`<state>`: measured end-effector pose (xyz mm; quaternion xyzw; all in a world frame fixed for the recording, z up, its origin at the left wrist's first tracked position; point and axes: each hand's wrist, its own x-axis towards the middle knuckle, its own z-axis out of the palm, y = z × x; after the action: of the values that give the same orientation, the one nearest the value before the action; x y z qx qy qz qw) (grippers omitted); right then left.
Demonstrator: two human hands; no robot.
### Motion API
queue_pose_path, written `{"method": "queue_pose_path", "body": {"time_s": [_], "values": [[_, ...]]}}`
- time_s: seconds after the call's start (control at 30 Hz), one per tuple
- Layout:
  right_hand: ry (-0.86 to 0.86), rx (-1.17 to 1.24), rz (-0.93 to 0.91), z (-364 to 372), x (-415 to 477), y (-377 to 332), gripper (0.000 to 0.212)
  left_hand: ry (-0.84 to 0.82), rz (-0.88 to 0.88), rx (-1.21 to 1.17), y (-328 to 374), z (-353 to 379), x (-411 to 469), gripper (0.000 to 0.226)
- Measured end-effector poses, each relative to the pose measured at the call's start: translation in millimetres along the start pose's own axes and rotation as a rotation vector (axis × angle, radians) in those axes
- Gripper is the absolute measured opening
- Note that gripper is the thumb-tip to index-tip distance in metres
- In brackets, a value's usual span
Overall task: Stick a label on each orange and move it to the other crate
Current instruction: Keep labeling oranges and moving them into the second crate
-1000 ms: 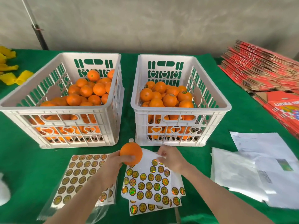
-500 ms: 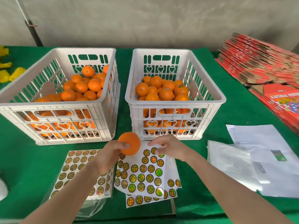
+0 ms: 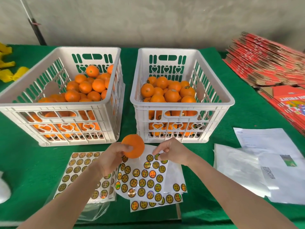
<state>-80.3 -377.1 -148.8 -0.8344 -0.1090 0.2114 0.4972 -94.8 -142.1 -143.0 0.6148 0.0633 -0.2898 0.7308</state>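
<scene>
My left hand [image 3: 113, 156] grips an orange [image 3: 133, 145] just in front of the gap between two white crates. The left crate [image 3: 54, 107] holds plain oranges piled toward its right side. In the right crate [image 3: 181, 104] lie oranges, some with round labels. My right hand [image 3: 171, 152] pinches a round label [image 3: 156, 157] at the top of a sticker sheet [image 3: 145, 177] lying on the green table. A second sticker sheet [image 3: 79, 169] lies to the left, partly under my left forearm.
White papers and plastic sleeves [image 3: 264, 164] lie at the right. Flattened red cartons [image 3: 270, 66] are stacked at the far right. Yellow pieces [image 3: 9, 73] sit at the far left, a white object [image 3: 4, 190] at the left edge. A clear bag [image 3: 94, 210] lies near the front.
My right hand's fingers have closed on a label at the top of the sheet. The orange in my left hand stays about where it was.
</scene>
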Motion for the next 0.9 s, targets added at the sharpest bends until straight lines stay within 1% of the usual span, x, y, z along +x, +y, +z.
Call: {"method": "queue_pose_path", "body": {"time_s": [0.17, 0.27, 0.3, 0.37, 0.43, 0.47, 0.57, 0.67, 0.7, 0.73, 0.83, 0.9], "values": [[0.005, 0.007, -0.019, 2, 0, 1, 0.018, 0.006, -0.015, 0.013, -1, -1, 2, 0.075], [0.026, 0.064, -0.040, 1, -4, 1, 0.024, 0.006, -0.020, 0.028, 0, -3, 4, 0.072], [0.070, 0.069, -0.046, 0, -5, 2, 0.025, 0.005, -0.026, 0.029, 0, -4, 4, 0.073], [0.225, 0.070, -0.048, 0, -6, 3, 0.026, 0.003, -0.046, 0.038, -1, -4, 5, 0.077], [0.370, 0.146, -0.054, 1, -8, 3, 0.030, 0.021, -0.060, 0.076, -1, -3, 4, 0.083], [0.414, 0.192, -0.057, 2, -9, 2, 0.034, 0.043, -0.059, 0.111, -1, -1, 3, 0.086], [0.489, 0.316, -0.032, 7, -13, -7, 0.037, 0.127, -0.021, 0.230, -2, 1, 0, 0.087], [0.534, 0.444, 0.001, 12, -17, -24, 0.027, 0.160, 0.094, 0.334, 0, 2, -3, 0.083], [0.541, 0.479, 0.012, 15, -17, -30, 0.024, 0.137, 0.127, 0.316, 1, 3, -5, 0.082], [0.541, 0.507, 0.024, 18, -19, -37, 0.021, 0.101, 0.139, 0.246, 3, 6, -7, 0.080], [0.500, 0.549, -0.007, 26, -23, -58, 0.020, -0.026, 0.102, -0.099, 9, 14, -11, 0.083], [0.439, 0.513, -0.058, 31, -25, -70, 0.021, -0.085, 0.105, -0.232, 14, 19, -12, 0.083]]}}
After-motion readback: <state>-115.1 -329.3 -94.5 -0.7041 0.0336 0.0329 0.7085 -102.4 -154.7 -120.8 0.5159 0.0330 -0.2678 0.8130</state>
